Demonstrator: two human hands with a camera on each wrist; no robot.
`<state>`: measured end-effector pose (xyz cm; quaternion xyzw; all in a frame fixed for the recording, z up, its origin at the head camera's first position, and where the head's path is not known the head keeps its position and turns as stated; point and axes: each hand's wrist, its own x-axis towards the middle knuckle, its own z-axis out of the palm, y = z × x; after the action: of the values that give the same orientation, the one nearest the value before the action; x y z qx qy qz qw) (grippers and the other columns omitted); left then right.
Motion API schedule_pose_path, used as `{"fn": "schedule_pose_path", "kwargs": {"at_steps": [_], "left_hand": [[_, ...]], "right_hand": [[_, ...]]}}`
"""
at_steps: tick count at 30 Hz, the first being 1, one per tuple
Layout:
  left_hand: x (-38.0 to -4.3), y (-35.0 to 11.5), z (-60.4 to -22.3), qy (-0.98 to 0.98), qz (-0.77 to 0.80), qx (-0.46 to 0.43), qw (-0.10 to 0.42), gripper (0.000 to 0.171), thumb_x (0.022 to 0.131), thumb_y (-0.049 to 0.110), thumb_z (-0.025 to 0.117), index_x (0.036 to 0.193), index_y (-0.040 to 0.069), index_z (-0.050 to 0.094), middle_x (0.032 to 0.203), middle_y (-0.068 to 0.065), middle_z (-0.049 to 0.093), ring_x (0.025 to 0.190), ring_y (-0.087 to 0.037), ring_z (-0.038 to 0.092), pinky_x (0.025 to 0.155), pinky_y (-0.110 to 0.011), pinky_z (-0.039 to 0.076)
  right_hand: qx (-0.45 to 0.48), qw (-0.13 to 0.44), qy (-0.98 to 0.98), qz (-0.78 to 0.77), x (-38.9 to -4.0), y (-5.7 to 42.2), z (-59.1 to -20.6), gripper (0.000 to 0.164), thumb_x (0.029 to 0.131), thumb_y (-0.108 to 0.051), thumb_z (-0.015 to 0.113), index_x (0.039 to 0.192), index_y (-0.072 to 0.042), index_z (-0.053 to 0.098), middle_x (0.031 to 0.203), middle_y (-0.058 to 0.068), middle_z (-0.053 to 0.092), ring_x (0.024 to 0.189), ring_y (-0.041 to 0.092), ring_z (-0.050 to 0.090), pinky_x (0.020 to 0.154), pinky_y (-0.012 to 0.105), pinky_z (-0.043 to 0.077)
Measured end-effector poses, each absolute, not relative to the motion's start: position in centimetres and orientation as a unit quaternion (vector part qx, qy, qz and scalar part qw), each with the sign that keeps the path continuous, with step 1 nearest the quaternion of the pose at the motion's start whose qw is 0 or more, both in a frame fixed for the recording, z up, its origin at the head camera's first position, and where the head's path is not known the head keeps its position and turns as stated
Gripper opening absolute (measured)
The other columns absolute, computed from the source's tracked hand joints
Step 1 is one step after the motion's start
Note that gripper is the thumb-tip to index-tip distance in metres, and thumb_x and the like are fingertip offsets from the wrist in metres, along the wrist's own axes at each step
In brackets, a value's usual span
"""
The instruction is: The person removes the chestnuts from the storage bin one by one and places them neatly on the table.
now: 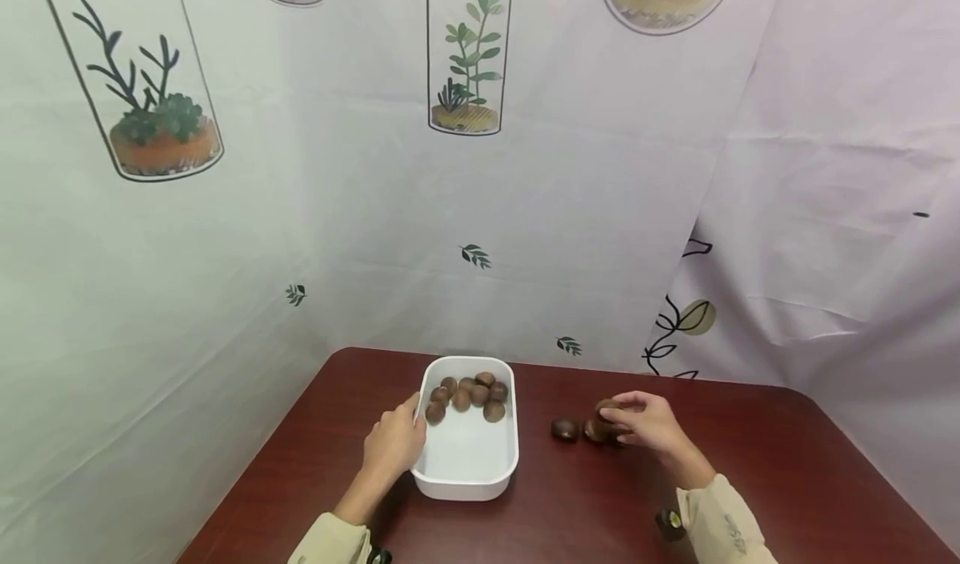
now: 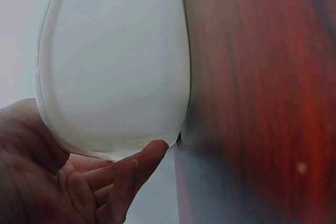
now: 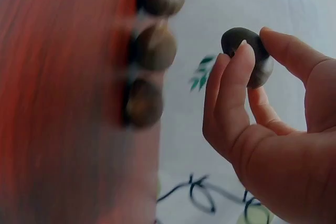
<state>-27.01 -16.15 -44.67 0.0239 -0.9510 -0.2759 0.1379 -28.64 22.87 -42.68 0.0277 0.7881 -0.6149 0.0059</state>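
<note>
While right hand pinches smooth round brown nut, white rectangular plastic-looking tray lies leftward, long axis fore-and-aft, left hand gripping its left side.

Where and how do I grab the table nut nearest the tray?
Probably best to pinch the near and far sides of that brown nut from above: it's rounded, lies on the table, and a second nut crowds its right.

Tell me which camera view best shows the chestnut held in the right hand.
Right wrist view: the held chestnut appears largest there, though the right hand partly covers it. The head view shows it small and partly hidden too; the left wrist view lacks it.
</note>
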Motion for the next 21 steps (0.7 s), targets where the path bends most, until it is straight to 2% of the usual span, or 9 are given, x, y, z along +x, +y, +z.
{"fn": "schedule_pose_path", "kwargs": {"at_steps": [8, 21], "left_hand": [[-27.1, -16.2, -44.6, -0.952, -0.272, 0.024, 0.139, 0.046, 0.096, 0.019, 0.055, 0.141, 0.008, 0.056, 0.113, -0.025, 0.068, 0.09, -0.044, 0.068, 0.064, -0.058, 0.051], [-27.2, -16.1, -44.8, -0.952, -0.273, 0.027, 0.136, 0.046, 0.096, 0.019, 0.055, 0.141, 0.009, 0.055, 0.113, -0.024, 0.069, 0.089, -0.044, 0.068, 0.064, -0.057, 0.051]], "right_hand": [[0.096, -0.016, 0.803, -0.588, -28.1, 26.4, -44.4, 0.042, 0.085, -0.018, 0.078, 0.113, 0.008, 0.06, 0.091, 0.003, 0.068, 0.077, 0.017, 0.067, 0.066, 0.033, 0.057], [0.124, -0.02, 0.817, -0.563, -28.2, 27.6, -45.2, 0.042, 0.084, -0.016, 0.078, 0.11, 0.012, 0.06, 0.087, 0.006, 0.067, 0.074, 0.015, 0.066, 0.063, 0.033, 0.057]]}}
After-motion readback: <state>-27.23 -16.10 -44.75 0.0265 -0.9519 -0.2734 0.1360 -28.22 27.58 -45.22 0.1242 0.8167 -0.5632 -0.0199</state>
